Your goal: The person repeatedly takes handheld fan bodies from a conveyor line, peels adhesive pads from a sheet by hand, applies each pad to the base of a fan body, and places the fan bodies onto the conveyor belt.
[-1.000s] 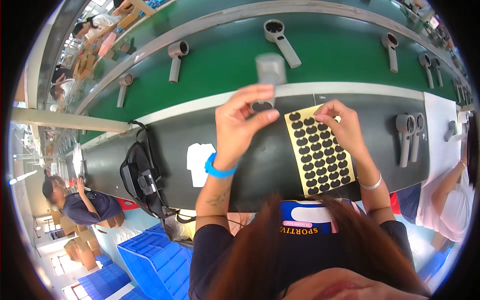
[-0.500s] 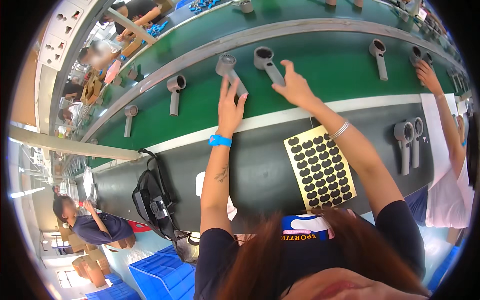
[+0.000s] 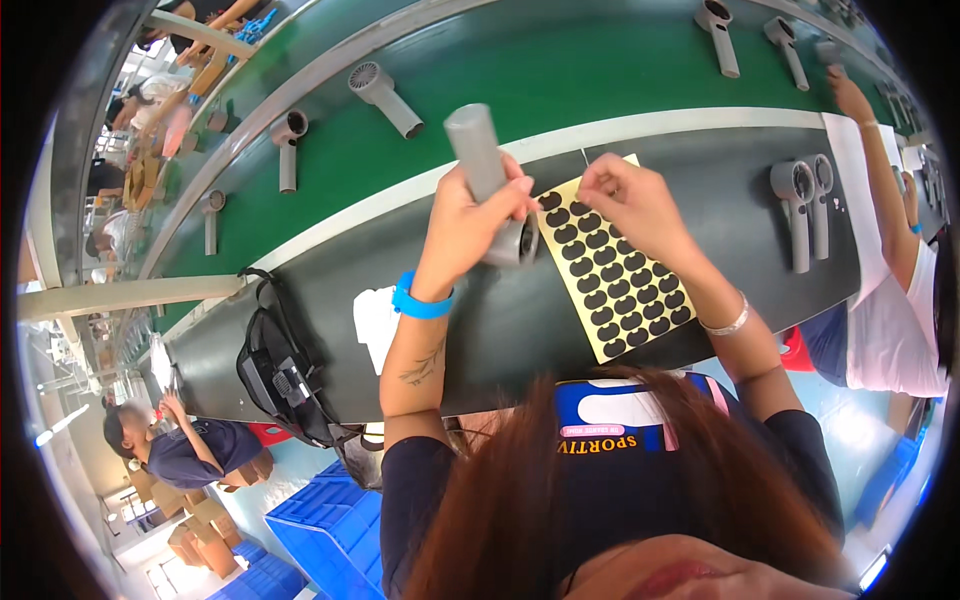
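Note:
My left hand (image 3: 460, 225) is wrapped round a grey handheld fan (image 3: 474, 145), its handle pointing away and its round head low beside the sticker sheet. My right hand (image 3: 640, 205) is over the far end of that sheet, thumb and fingertips pinched together. Whatever may be between those fingertips is too small to make out. The yellow sheet (image 3: 617, 275) carries rows of black rounded stickers and lies on the dark bench in front of me.
Several grey fans, one with its vents up (image 3: 385, 95), lie on the green belt (image 3: 560, 60) beyond the bench. Two more fans (image 3: 797, 215) rest at the right. A black backpack (image 3: 275, 360) and white paper (image 3: 375, 325) lie left. A co-worker's hand (image 3: 850, 98) reaches over the belt.
My left hand has taken a fan off the belt and brought it over the bench. My right hand has drawn back from the belt to the sticker sheet. The belt fans have shifted left.

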